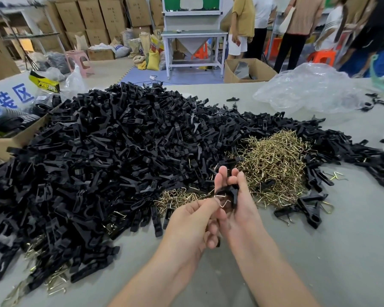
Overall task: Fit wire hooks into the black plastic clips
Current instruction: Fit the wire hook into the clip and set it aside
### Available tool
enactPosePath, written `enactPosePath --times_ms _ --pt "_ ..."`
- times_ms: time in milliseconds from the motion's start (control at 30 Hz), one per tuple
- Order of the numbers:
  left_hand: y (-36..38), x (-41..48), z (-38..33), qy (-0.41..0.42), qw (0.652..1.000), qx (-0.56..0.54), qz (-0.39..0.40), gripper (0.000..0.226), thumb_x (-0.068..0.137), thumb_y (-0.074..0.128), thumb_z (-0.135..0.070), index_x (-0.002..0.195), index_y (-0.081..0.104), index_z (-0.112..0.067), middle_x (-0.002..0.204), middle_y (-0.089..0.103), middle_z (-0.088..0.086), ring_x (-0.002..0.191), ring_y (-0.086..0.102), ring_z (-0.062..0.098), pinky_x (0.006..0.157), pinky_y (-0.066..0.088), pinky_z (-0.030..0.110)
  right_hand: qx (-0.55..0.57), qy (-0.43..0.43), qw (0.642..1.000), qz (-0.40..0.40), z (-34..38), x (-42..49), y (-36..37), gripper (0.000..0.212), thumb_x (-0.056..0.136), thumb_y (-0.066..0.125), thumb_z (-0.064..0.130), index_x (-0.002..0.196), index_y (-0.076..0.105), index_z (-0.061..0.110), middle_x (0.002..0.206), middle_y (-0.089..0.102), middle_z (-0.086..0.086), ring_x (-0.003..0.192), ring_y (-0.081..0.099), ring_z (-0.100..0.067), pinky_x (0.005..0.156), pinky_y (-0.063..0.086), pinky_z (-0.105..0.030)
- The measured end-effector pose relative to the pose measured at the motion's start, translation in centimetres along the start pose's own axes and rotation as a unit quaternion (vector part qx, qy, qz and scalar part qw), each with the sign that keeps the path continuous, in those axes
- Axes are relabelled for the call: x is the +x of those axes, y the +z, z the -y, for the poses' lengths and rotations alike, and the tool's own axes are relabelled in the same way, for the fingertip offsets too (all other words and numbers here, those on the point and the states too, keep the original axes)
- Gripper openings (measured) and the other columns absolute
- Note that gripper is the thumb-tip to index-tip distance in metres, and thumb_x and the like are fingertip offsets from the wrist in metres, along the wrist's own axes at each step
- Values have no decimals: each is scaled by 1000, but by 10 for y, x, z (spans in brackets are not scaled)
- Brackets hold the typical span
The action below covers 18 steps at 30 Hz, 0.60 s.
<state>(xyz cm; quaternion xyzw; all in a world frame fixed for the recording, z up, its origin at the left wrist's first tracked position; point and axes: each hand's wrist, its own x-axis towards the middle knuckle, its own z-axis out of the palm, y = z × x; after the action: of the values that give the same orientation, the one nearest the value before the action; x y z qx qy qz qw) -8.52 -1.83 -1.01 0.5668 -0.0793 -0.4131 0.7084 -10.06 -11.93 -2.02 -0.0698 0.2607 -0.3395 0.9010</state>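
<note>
Hands meet low over the grey tabletop [319,251]; the right hand [242,207] lies palm up, fingers curled round a small black plastic clip [232,191]; the left hand [192,220] pinches a bent brass-coloured wire hook [222,200] between thumb and forefinger, its tip touching the clip; behind them spreads a large heap of black plastic clips [111,156], a tangled pile of brass-coloured wire hooks [275,165] just to its right; a crumpled clear plastic bag [306,89] lies farther back.

Heap of clips [111,151] on the table [341,251] at left and centre, mound of wire hooks [275,165] just to its right, plastic bag [308,89] behind the mound, cardboard box [13,142] at far left.
</note>
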Motion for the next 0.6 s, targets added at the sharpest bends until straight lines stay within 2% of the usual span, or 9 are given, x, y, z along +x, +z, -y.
enactPosePath --times_ms 233,433,600 --pt "2 0 3 -13 1000 -24 -13 35 91 67 -20 56 66 -17 50 45 -1 37 35 8 33 31 17 -32 -12 999 -15 -5 -4 0 19 103 55 31 107 63 15 66 71 -1 70 77 -16 53 57 -21" --pt "2 0 6 -8 996 -90 -4 27 90 69 -19 63 68 -15 59 53 -3 43 39 4 36 36 17 -29 -22 999 -24 -5 -5 1 18 104 54 29 104 64 14 65 69 0 70 76 -16 52 57 -22" --pt "4 -3 9 -4 998 -67 -11 27 91 69 -24 66 66 -13 53 47 -1 39 37 8 36 36 18 -57 -29 998 -30 -4 -6 2 18 104 53 31 105 64 17 70 71 -1 72 76 -16 55 58 -22"
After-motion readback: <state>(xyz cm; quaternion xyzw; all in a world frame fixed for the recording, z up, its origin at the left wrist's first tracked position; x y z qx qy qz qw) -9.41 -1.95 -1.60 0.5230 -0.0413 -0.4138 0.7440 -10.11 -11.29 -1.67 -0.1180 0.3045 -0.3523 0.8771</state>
